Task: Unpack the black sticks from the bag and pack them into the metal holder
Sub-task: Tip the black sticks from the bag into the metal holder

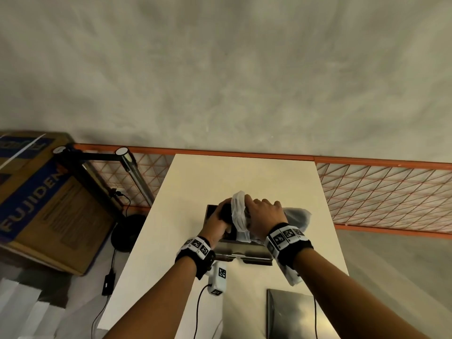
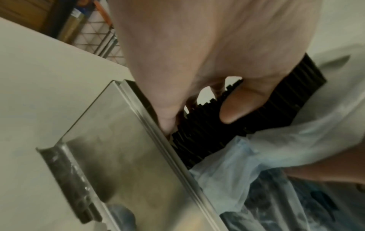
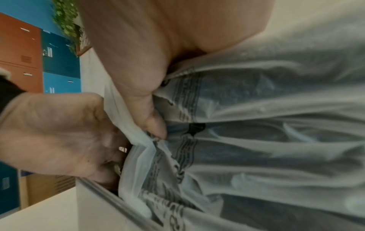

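On the cream table [image 1: 288, 182], over the open metal holder [image 1: 244, 252], the left hand [image 1: 217, 222] is curling its fingers and thumb around a bundle of black sticks [image 2: 233, 118] that is lying partly inside the holder and partly inside the translucent plastic bag [image 1: 238, 216]. Just to the right, the right hand [image 1: 265, 216] is pinching the gathered plastic of the bag, whose far end is trailing rightward beyond the holder.
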`<state>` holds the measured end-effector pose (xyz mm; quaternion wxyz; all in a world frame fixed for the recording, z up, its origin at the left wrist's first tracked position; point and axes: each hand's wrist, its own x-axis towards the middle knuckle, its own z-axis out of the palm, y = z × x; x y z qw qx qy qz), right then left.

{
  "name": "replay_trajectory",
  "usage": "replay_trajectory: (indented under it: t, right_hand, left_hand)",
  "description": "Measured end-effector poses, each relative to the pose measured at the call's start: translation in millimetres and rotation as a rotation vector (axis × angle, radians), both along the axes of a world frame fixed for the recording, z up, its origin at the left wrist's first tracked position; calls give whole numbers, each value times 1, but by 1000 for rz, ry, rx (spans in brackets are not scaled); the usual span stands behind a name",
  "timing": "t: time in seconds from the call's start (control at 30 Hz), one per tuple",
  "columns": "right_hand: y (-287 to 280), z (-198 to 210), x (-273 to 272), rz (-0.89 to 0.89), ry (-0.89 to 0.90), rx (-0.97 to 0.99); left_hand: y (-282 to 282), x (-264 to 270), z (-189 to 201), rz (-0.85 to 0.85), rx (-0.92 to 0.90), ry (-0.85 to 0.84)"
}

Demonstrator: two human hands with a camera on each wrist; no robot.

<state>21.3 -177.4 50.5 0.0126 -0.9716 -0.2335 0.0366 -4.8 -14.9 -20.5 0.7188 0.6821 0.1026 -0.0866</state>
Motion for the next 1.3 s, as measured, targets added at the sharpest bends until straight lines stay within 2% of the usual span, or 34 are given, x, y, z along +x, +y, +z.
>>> replay_trajectory:
  t: [0.13,0.2,0.27,0.43,0.7,0.9,1.0,1.1,1.2,1.3]
  right_hand:
    - [-2,-1,-1,-8,25,-3]
    - [-1,-1,0,-8,29,-13]
    - [1,-1,1,-5,36,-24]
    - [10,-2,3,-15,47,-47]
    - [25,-6,0,-24,32,-179]
    - [33,-9,3,71,72,-208]
    - [25,1,7,108,137,-150]
    - [3,14,12,75,100,-118]
    - [-30,20,17,-60,2,-19]
    - [-59,15,16,-254,-25,253]
  left_hand:
    - [10,-4,-14,159,-435,142]
    - [17,-2,-18,259,-536,204]
    - [19,3,-25,303,-500,257]
    - [14,21,-38,188,-399,237]
    - [17,32,-54,112,-491,300]
    - [17,35,-60,90,-560,313]
    - [17,35,-64,82,-506,292]
    - [18,39,-65,94,-448,326]
    - [17,44,-69,125,-395,342]
    - [17,47,-72,111,-381,344]
